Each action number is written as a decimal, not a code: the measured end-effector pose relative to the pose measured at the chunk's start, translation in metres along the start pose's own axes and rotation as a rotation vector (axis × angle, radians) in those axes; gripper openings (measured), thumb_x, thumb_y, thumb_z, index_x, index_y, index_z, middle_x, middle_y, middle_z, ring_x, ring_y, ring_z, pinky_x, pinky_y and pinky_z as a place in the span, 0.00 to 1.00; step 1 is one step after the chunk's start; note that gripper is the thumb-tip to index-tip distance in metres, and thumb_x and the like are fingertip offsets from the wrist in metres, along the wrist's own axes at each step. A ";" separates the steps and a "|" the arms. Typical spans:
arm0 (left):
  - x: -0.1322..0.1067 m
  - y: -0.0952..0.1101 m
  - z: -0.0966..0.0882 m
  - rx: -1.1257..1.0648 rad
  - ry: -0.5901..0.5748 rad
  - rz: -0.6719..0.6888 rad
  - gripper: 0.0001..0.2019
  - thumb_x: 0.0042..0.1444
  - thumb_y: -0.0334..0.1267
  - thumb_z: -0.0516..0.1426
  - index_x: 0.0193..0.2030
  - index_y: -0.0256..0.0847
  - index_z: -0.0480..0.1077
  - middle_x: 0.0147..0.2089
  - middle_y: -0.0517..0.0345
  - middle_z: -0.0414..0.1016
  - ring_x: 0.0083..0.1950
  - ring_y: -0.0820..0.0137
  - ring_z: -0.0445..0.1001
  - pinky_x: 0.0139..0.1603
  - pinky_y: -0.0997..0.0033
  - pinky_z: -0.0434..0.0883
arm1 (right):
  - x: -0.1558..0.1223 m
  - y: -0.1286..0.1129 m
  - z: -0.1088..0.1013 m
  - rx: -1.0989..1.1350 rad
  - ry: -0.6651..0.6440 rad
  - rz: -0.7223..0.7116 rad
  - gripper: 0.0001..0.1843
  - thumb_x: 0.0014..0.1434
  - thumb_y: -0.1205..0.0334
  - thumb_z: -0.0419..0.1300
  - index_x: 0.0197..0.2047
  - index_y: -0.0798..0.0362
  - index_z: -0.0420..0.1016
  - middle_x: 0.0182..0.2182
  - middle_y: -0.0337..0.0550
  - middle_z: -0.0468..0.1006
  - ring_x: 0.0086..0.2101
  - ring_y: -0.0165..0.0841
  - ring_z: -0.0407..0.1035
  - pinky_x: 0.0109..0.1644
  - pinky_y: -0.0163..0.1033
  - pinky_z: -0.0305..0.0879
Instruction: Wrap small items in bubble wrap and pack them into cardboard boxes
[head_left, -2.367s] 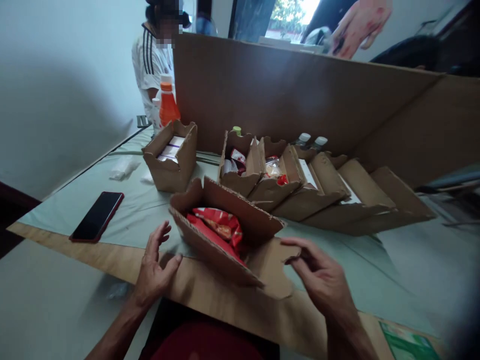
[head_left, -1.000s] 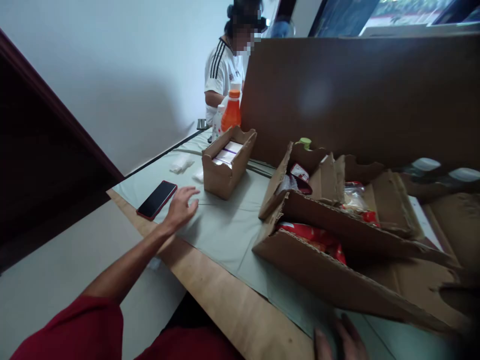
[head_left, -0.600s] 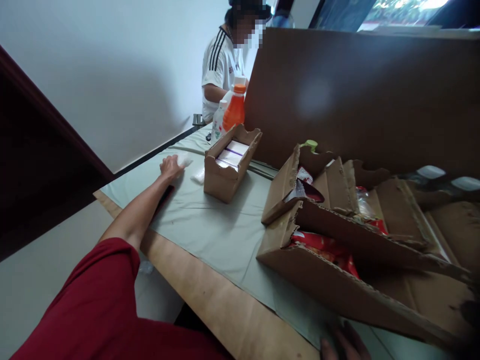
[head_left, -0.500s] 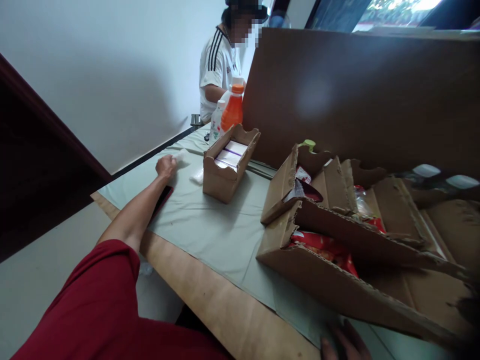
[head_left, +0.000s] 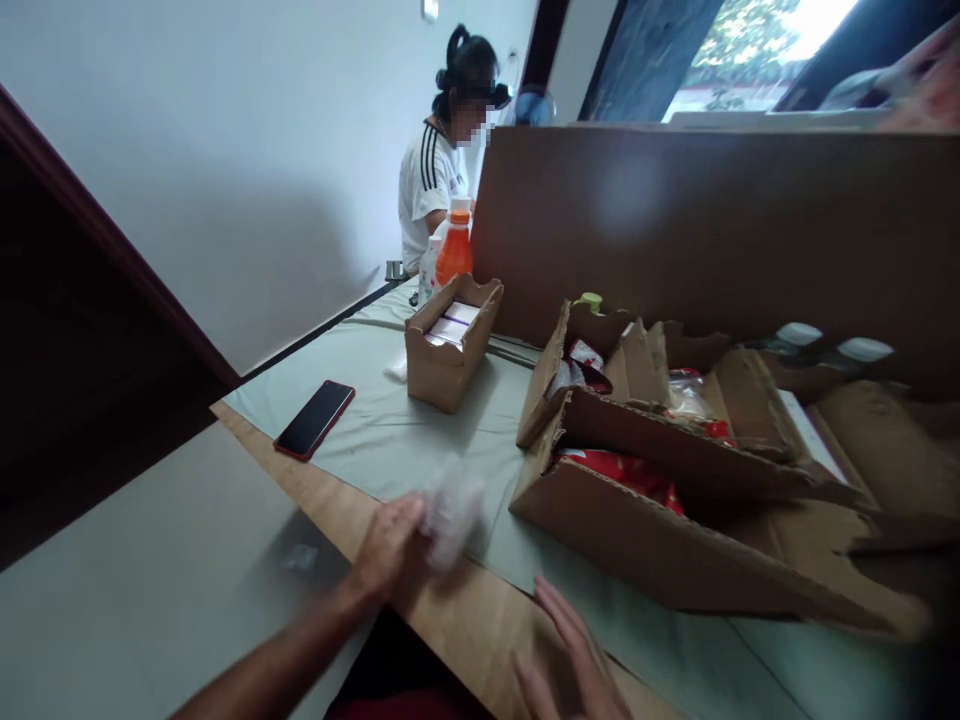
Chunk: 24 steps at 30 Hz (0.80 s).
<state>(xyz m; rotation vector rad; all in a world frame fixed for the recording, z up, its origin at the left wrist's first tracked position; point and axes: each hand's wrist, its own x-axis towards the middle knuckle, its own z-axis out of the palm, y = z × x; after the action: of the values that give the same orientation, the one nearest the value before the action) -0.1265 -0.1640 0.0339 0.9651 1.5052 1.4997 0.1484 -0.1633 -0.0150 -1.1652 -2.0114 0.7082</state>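
My left hand [head_left: 390, 548] grips a clear plastic bag [head_left: 452, 512], blurred by motion, just above the table's near edge; what is inside the bag cannot be made out. To its right, my right hand [head_left: 568, 655] is held with its fingers apart and nothing in them, over the wooden edge. Ahead of the bag stands a small cardboard box [head_left: 433, 380] with white packets [head_left: 453, 325] in it. Beside that box lies another piece of clear plastic [head_left: 396, 368].
A phone [head_left: 315, 418] lies at the table's left edge. Cardboard bins [head_left: 637, 535] with red packages [head_left: 626, 475] fill the right. Behind the small box stand an orange bottle [head_left: 454, 250] and a clear bottle [head_left: 428, 268]. A person [head_left: 435, 180] is beyond a brown board [head_left: 675, 220].
My left hand has come back from the far left of the table with the clear plastic bag, uncovering the phone. My right hand has moved left from beside the bins, fingers apart.
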 end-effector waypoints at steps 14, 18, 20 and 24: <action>-0.039 -0.021 0.042 -0.671 -0.229 -0.523 0.10 0.60 0.43 0.64 0.44 0.40 0.80 0.47 0.53 0.84 0.47 0.63 0.81 0.49 0.63 0.79 | -0.019 -0.002 -0.030 0.617 0.504 0.693 0.34 0.57 0.47 0.68 0.62 0.52 0.67 0.43 0.49 0.83 0.39 0.37 0.78 0.40 0.42 0.76; -0.038 -0.021 0.036 -0.644 -0.259 -0.581 0.20 0.60 0.55 0.63 0.49 0.41 0.78 0.52 0.49 0.82 0.52 0.57 0.80 0.50 0.53 0.81 | -0.035 -0.002 -0.054 0.227 0.545 0.538 0.24 0.62 0.51 0.64 0.57 0.51 0.73 0.51 0.53 0.81 0.46 0.40 0.78 0.49 0.48 0.75; -0.037 -0.018 0.033 -0.582 -0.250 -0.561 0.27 0.55 0.58 0.66 0.53 0.41 0.75 0.54 0.48 0.80 0.52 0.57 0.79 0.49 0.50 0.82 | -0.033 -0.014 -0.056 0.024 0.433 0.358 0.21 0.64 0.54 0.63 0.58 0.49 0.74 0.55 0.53 0.79 0.52 0.43 0.76 0.55 0.53 0.74; -0.029 -0.016 0.030 -0.225 -0.155 -0.469 0.43 0.43 0.45 0.73 0.65 0.40 0.65 0.46 0.53 0.78 0.39 0.66 0.78 0.36 0.64 0.82 | -0.002 -0.039 -0.038 -0.233 0.081 0.057 0.29 0.64 0.63 0.57 0.69 0.44 0.66 0.68 0.51 0.67 0.66 0.47 0.63 0.67 0.61 0.63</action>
<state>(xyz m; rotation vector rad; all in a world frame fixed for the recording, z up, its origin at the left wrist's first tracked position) -0.0875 -0.1786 0.0187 0.5334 1.3051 1.1926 0.1594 -0.1786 0.0367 -1.3673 -2.0385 0.4541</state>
